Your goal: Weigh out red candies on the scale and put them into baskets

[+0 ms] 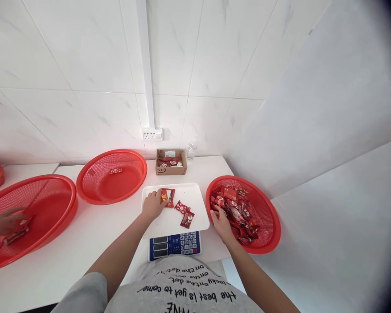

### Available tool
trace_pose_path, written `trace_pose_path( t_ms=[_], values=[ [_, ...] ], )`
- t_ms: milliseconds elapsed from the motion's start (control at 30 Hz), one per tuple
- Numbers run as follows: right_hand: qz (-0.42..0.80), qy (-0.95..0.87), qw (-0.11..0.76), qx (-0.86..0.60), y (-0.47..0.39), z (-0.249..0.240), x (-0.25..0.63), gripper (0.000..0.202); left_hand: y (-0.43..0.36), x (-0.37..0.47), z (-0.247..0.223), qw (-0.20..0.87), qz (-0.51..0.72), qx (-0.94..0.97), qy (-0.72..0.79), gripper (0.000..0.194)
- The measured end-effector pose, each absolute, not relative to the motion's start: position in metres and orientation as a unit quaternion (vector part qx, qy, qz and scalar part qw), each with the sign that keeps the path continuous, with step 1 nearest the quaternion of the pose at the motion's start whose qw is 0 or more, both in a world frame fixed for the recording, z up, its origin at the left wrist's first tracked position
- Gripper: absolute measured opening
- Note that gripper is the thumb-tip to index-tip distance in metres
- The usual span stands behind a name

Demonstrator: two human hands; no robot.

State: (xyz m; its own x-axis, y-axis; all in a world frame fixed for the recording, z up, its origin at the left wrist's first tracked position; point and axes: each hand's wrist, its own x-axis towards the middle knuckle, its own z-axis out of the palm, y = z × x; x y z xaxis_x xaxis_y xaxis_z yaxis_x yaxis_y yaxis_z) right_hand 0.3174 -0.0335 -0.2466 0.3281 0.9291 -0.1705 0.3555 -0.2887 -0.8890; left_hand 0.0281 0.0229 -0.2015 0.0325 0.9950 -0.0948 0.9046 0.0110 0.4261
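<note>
Two hands, apart: left hand (152, 205) holds flat red packet (170, 195) on white plastic tray (194, 194); right hand (220, 223), right of tray, grip unclear. Careless nudges could spill it.

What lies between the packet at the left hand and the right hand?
The head view shows two red packets on the white tray, then the basket's rim.

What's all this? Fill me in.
The person's left hand touches a red packet on the white tray by the blue-panelled scale, where two smaller packets also lie. Their right hand is in a red mesh basket, at a heap of wrapped packets. At left, another person's hand is over another red basket.
</note>
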Motion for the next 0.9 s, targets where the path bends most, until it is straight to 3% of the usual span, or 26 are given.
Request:
trace_pose_path(
  t_ms=[200,300,467,567,700,800,900],
  values=[
    [0.37,-0.454,0.38,-0.716,-0.034,-0.246,0.317,0.06,0.025,0.04,-0.204,0.274,0.186,0.657,0.677,0.044],
    [0.371,-0.454,0.376,-0.717,-0.034,-0.246,0.317,0.059,0.02,0.037,-0.204,0.303,0.216,0.625,0.686,0.054],
    [0.371,-0.458,0.373,-0.716,-0.034,-0.247,0.318,0.059,0.006,0.021,-0.198,0.54,0.351,0.414,0.643,0.08],
    [0.372,-0.459,0.367,-0.718,-0.034,-0.247,0.318,0.059,-0.004,0.013,-0.192,0.662,0.411,0.297,0.552,0.066],
    [0.364,-0.461,0.363,-0.724,-0.033,-0.248,0.318,0.057,-0.012,0.007,-0.183,0.716,0.441,0.187,0.508,0.03],
    [0.361,-0.458,0.373,-0.722,-0.033,-0.25,0.318,0.054,-0.004,-0.006,-0.174,0.694,0.491,0.118,0.514,0.014],
    [0.362,-0.459,0.379,-0.717,-0.032,-0.252,0.319,0.051,0.017,-0.029,-0.159,0.599,0.625,0.049,0.498,0.012]
  ],
)
